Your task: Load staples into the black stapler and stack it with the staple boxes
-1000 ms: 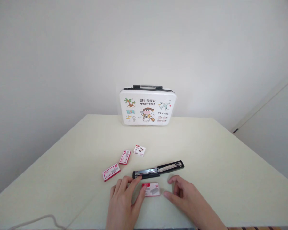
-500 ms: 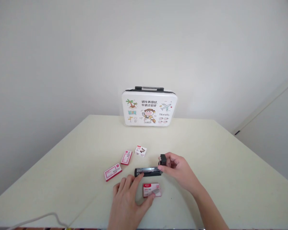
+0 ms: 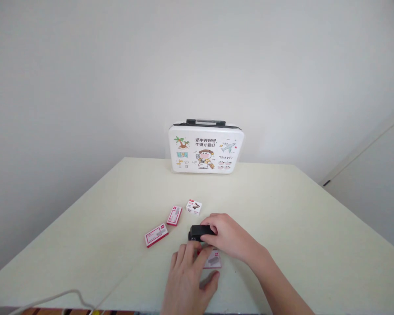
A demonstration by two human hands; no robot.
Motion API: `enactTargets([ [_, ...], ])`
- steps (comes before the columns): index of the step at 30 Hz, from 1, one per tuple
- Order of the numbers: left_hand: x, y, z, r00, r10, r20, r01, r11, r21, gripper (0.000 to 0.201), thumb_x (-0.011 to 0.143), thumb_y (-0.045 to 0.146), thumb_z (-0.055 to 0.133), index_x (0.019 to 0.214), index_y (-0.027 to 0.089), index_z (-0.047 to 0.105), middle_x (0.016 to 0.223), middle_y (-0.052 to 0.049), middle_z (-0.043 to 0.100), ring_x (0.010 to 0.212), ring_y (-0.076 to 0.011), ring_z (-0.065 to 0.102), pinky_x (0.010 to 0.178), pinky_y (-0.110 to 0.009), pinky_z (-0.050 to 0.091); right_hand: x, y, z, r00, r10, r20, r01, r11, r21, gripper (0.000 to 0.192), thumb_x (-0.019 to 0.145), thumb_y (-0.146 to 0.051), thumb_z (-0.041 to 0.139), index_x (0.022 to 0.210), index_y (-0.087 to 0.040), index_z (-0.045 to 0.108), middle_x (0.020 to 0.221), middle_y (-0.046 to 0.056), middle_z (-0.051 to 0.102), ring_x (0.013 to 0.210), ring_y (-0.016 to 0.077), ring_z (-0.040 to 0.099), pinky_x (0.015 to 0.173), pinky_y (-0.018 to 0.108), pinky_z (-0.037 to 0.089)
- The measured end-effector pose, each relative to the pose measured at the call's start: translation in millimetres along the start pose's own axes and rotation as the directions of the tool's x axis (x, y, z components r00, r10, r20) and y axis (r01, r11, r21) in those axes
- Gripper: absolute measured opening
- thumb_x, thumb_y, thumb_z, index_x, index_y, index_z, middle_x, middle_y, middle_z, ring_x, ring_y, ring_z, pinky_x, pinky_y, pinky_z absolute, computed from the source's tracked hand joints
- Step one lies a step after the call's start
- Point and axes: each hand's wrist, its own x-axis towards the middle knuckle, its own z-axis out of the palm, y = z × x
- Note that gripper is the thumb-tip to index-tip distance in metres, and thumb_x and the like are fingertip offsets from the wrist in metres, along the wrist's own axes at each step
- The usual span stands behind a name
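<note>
A black stapler [image 3: 199,230] lies on the table with its top arm folded down over its base. My right hand [image 3: 225,232] is closed around its right end, thumb on the near side and fingers on the far side. Fingertips of my left hand [image 3: 188,273] reach the near side of the stapler, perhaps touching it. The left fingers are stretched out and its thumb stands apart, nothing between them. Beneath the left index finger, partly hidden, lies a red-and-white staple box [image 3: 213,260].
Two more red-and-white staple boxes [image 3: 156,235] lie left of the stapler. A small white box [image 3: 194,207] sits just beyond it. Against the wall stands a white cartoon-printed case [image 3: 206,148]. A pale cable [image 3: 52,299] crosses the table's near left edge.
The stapler's raised top arm has swung down to the left, my right hand moving with it. My left hand has shifted right, its thumb leaving the near staple box.
</note>
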Motion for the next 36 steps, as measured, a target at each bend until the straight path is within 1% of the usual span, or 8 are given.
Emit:
enactTargets([
  [5,-1.8,-2.8,0.2,1.0,0.009,0.022,-0.008,0.999,-0.037,0.027,0.084,0.022,0.072,0.109,0.031,0.068,0.11,-0.005,0.064,0.1,-0.0269,0.059,0.084,-0.042,0.048,-11.1,14.8,-4.3,0.989,0.084,-0.124,-0.086,0.996,-0.009,0.014,0.079,-0.03,0.075,0.088,-0.023,0.066,0.084,-0.003,0.06,0.075,0.0141,0.053,0.066,0.025,0.035],
  [9,-7.0,-43.8,-17.5,0.996,-0.013,-0.088,0.022,0.995,0.101,0.024,0.089,0.034,0.069,0.113,0.031,0.068,0.115,-0.007,0.064,0.106,-0.0283,0.06,0.088,-0.045,0.05,-25.4,30.2,-0.7,0.968,0.199,-0.151,-0.178,0.974,0.14,0.02,0.085,-0.038,0.069,0.084,-0.023,0.055,0.072,-0.007,0.051,0.066,0.0131,0.047,0.061,0.025,0.032],
  [12,-6.2,-81.4,-36.4,0.978,-0.028,-0.205,0.071,0.975,0.209,0.026,0.087,0.04,0.072,0.112,0.032,0.07,0.135,-0.008,0.058,0.122,-0.0329,0.054,0.101,-0.052,0.046,-35.4,37.7,5.3,0.953,0.254,-0.165,-0.209,0.946,0.249,0.021,0.089,-0.042,0.063,0.087,-0.024,0.052,0.068,-0.008,0.045,0.064,0.0132,0.043,0.06,0.026,0.031],
  [16,4.9,-112.6,-56.5,0.996,-0.041,-0.085,0.055,0.984,0.17,0.025,0.09,0.04,0.067,0.113,0.029,0.067,0.145,-0.007,0.055,0.13,-0.0302,0.052,0.106,-0.05,0.046,-42.9,40.0,11.1,0.941,0.277,-0.194,-0.223,0.94,0.257,0.021,0.09,-0.043,0.062,0.088,-0.025,0.05,0.068,-0.009,0.042,0.064,0.0133,0.041,0.061,0.026,0.031],
  [20,18.3,-107.5,-58.0,0.995,-0.095,-0.011,0.096,0.988,0.12,0.041,0.088,0.043,0.068,0.125,0.026,0.06,0.126,-0.008,0.063,0.113,-0.0275,0.061,0.097,-0.044,0.052,-44.8,40.4,15.0,0.926,0.311,-0.213,-0.254,0.932,0.257,0.023,0.089,-0.044,0.063,0.087,-0.026,0.049,0.067,-0.009,0.041,0.063,0.0132,0.04,0.06,0.027,0.03],
  [24,31.6,-91.9,-49.8,0.99,-0.13,-0.062,0.14,0.972,0.191,0.063,0.09,0.042,0.063,0.148,0.029,0.044,0.133,-0.009,0.054,0.118,-0.0287,0.058,0.105,-0.048,0.048,-46.2,41.8,22.4,0.897,0.368,-0.246,-0.302,0.915,0.267,0.026,0.089,-0.048,0.063,0.089,-0.026,0.049,0.067,-0.009,0.039,0.062,0.0133,0.041,0.061,0.027,0.031],
  [29,38.7,-81.2,-44.5,0.985,-0.17,-0.018,0.17,0.964,0.202,0.072,0.088,0.044,0.062,0.155,0.032,0.036,0.136,-0.009,0.048,0.117,-0.0289,0.058,0.1,-0.046,0.05,-48.7,42.7,30.3,0.882,0.377,-0.283,-0.303,0.913,0.272,0.029,0.089,-0.051,0.063,0.089,-0.026,0.049,0.066,-0.009,0.038,0.062,0.0135,0.041,0.061,0.027,0.032],
  [36,48.0,-71.7,-24.1,0.988,-0.133,-0.081,0.151,0.943,0.295,0.05,0.098,0.044,0.051,0.144,0.026,0.047,0.145,-0.011,0.049,0.119,-0.0297,0.055,0.095,-0.044,0.046,-51.4,43.1,38.3,0.863,0.394,-0.318,-0.317,0.91,0.267,0.031,0.09,-0.056,0.061,0.092,-0.026,0.051,0.064,-0.009,0.041,0.06,0.015,0.043,0.06,0.028,0.033],
])
